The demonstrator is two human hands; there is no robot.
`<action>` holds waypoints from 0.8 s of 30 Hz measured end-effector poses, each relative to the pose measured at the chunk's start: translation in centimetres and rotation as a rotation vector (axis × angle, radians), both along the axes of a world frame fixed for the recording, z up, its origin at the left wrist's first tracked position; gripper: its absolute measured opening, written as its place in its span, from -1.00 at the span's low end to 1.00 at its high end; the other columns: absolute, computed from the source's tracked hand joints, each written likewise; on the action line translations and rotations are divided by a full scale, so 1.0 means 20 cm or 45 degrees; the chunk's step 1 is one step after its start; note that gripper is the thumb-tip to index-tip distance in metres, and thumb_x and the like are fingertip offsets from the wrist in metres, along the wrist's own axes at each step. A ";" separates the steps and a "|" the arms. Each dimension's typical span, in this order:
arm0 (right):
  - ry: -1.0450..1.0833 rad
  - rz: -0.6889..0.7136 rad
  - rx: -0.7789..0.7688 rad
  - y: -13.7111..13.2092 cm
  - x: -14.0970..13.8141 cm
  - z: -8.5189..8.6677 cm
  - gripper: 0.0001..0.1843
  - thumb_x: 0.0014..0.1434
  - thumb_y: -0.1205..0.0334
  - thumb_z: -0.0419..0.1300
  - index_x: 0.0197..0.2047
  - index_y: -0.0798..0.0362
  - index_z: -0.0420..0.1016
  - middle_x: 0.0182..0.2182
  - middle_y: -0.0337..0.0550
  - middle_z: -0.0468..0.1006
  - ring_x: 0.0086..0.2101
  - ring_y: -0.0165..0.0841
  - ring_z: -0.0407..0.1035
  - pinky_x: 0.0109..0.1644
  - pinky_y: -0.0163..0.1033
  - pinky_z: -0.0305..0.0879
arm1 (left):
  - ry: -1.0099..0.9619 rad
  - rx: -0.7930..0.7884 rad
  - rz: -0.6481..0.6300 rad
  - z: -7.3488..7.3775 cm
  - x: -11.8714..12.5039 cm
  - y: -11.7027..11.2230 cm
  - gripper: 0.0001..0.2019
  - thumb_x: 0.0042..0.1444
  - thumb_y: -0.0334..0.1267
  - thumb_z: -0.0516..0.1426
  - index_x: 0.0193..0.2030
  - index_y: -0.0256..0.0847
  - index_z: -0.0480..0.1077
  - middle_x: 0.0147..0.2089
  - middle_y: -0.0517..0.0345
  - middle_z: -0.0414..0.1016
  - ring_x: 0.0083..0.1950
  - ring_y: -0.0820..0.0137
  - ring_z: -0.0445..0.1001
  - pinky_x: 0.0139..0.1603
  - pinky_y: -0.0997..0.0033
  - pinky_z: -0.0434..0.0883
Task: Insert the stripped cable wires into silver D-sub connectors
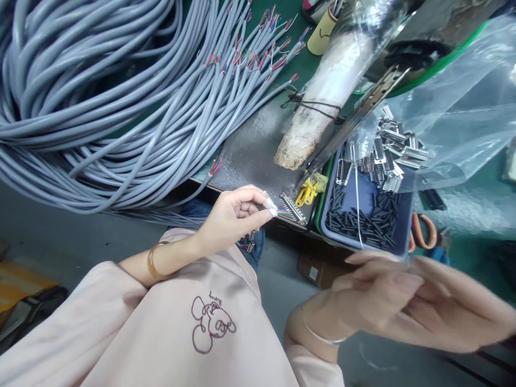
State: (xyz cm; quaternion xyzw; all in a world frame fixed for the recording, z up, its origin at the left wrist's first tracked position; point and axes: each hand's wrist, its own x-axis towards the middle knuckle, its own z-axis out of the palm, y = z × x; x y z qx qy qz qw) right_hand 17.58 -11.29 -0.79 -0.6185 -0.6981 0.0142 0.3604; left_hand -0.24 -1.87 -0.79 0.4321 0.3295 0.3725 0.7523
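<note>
- Wire ends [283, 212], a fan of coloured strands, sit just right of centre in the frame, pinched at the fingertips of the left hand [234, 217] and meeting a small metal connector [293, 207] at the near edge of the tabletop [250, 153].
- Left hand is closed in a fine pinch on the strands; the grey cable they belong to cannot be followed back behind the palm.
- Right hand [403, 306] hangs low at the lower right of the frame, blurred, fingers stretched out and loosely together; nothing shows in it.
- To do this step well, I judge the pinch should stay close to the stripped tips so the strands stay fanned and level with the connector's row of pins.
- The connector lies right at the tabletop's edge, above the lap, so a slip could drop it to the floor.
- Just right of it lie a yellow clip [307, 191] and a blue tray [403, 244] of short black tubes [371, 217], with shiny metal shells [389, 153] spilling from a clear bag [455, 107].
- A wrapped roll [322, 102] slants down from upper right toward the connector, crowding that side.
- Grey cables [88, 102] fill the upper left; open room is mainly below, over the lap.
</note>
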 end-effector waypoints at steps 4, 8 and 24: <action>0.089 -0.090 0.080 0.02 -0.06 -0.02 -0.80 0.20 0.09 0.37 -0.27 -0.03 0.46 -0.18 -0.10 0.66 -0.18 -0.25 0.60 -0.20 -0.20 0.53 | 0.024 -0.091 -0.029 0.01 -0.01 0.01 -0.75 -0.03 -0.25 0.42 -0.32 -0.28 0.47 -0.47 0.28 0.45 -0.54 0.61 0.41 -0.51 0.64 0.42; 0.178 -0.148 0.254 0.05 -0.13 -0.02 -0.85 0.18 0.36 0.38 -0.23 -0.01 0.50 -0.14 -0.15 0.70 -0.15 -0.31 0.63 -0.15 -0.25 0.56 | -0.004 -0.065 -0.068 0.01 -0.02 0.00 -0.73 0.01 -0.26 0.41 -0.26 -0.28 0.44 -0.53 0.31 0.46 -0.56 0.61 0.42 -0.49 0.67 0.44; 0.726 -0.287 0.187 0.10 -0.16 0.00 -0.95 0.28 0.30 0.31 -0.25 0.01 0.51 -0.31 -0.26 0.70 -0.52 -0.51 0.51 -0.50 -0.43 0.39 | 0.081 -0.045 -0.212 0.04 -0.05 -0.01 -0.85 0.06 -0.37 0.31 -0.22 -0.30 0.49 -0.52 0.23 0.54 -0.52 0.56 0.50 -0.51 0.67 0.40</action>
